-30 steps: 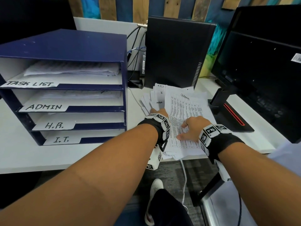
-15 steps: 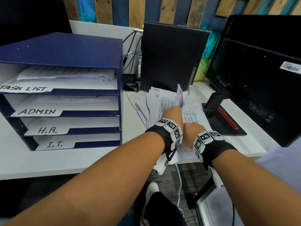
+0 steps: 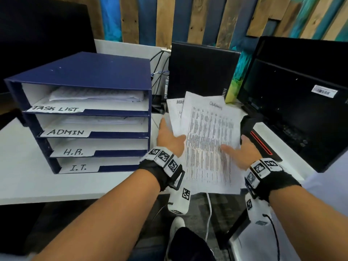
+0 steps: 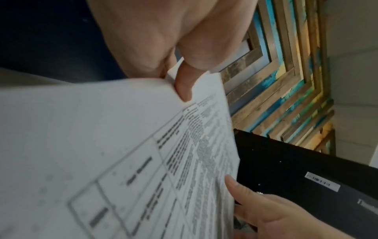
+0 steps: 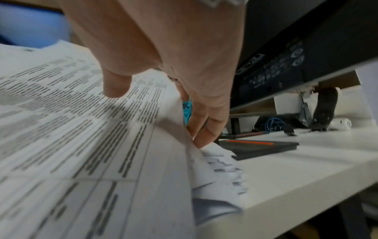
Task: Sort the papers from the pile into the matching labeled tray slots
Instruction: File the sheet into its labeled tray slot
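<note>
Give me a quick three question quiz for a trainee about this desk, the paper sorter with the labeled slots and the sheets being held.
1. True or false: the H.R. slot already holds papers.
2. Which label is on the top slot of the blue sorter?
A. ADMIN
B. TASK LIST
C. I.T.
3. Fill in: the printed sheet is held by ____ hands.

Key:
1. False; it looks empty, like the I.T. slot.
2. B.
3. Both; the left hand pinches its left edge, the right hand its right edge.

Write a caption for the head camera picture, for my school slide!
Two hands, left hand and right hand, lift a printed sheet beside a blue tray rack.
</note>
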{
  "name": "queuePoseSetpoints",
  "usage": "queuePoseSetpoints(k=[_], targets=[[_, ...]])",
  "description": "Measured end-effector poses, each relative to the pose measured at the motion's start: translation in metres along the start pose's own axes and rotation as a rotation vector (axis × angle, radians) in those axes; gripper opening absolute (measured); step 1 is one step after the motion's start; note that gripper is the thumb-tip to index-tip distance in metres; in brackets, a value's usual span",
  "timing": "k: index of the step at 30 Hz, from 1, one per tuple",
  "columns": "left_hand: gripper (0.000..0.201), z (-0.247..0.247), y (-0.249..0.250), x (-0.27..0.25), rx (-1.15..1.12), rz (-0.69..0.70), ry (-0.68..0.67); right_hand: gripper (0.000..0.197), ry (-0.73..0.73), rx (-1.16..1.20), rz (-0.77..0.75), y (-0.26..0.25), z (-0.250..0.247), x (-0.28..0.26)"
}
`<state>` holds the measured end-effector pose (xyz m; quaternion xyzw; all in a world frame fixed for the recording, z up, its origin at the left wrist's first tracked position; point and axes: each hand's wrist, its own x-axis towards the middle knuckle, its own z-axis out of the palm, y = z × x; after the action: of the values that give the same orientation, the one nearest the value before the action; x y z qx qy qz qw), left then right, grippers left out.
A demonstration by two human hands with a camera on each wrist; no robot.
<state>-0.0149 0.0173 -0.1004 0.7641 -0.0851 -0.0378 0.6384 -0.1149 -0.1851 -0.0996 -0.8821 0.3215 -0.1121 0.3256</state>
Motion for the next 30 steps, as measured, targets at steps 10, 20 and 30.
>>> queuePoseSetpoints(k=[10, 20, 30], targets=[[0.024, -0.013, -0.014, -0.006, 0.216, -0.034, 0.039, 0.009, 0.275, -0.011, 0.147, 0.014, -0.012, -0.006], [0.037, -0.009, -0.026, -0.001, 0.324, -0.242, -0.048, 0.027, 0.223, -0.096, 0.081, 0.032, -0.004, 0.001], [0.022, -0.007, -0.033, -0.016, 0.176, -0.124, -0.035, 0.018, 0.009, -0.026, 0.034, 0.004, 0.025, -0.003]])
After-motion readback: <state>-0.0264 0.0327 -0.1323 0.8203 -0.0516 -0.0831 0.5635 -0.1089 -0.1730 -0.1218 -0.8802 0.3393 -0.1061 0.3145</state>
